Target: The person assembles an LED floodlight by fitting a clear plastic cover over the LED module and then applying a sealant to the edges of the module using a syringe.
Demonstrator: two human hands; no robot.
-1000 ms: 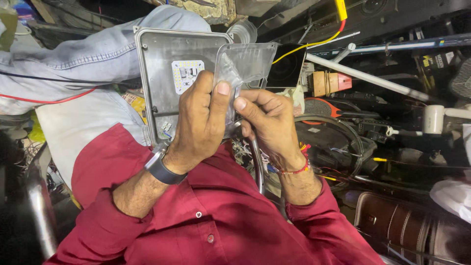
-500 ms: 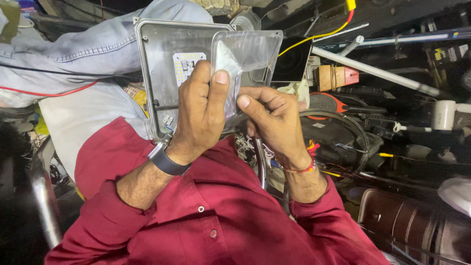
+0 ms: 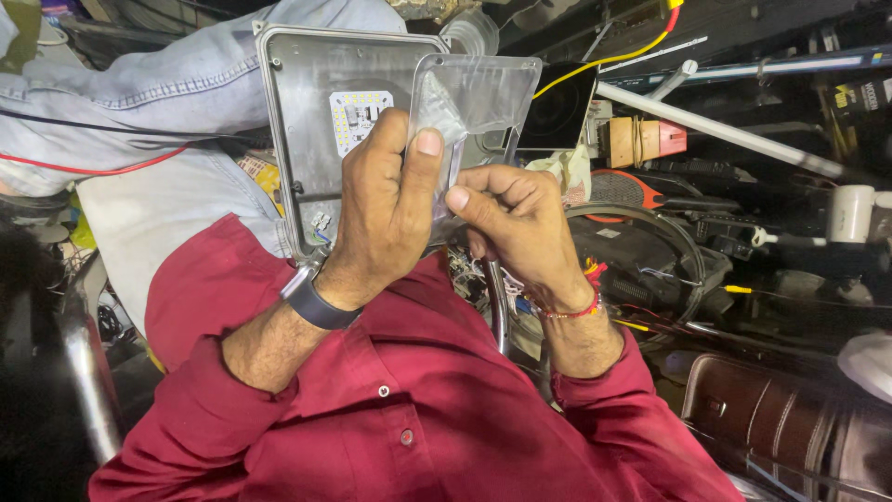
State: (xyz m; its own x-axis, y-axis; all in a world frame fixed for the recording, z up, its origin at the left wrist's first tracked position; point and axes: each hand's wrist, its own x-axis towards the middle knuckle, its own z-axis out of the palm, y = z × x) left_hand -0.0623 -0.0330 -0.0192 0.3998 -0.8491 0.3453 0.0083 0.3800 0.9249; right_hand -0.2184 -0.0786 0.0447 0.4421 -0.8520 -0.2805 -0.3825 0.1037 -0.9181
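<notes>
- The background is a crowded workshop: cables, a yellow wire [image 3: 609, 61] at 1 o'clock, a white cup [image 3: 850, 212] at 3 o'clock, denim cloth [image 3: 139, 84] at 10 o'clock.
- The left hand [image 3: 386, 218] is closed around the grey lamp housing [image 3: 311, 139], thumb pressed on the clear cover [image 3: 474, 107].
- The right hand [image 3: 516, 223] pinches the lower edge of that cover, at 12 o'clock over the housing.
- In my judgement the thin cover could bend or slip off crooked, because it is gripped only at one edge.
- No desk is visible; the housing is held in the air above a red shirt [image 3: 400, 418].
</notes>
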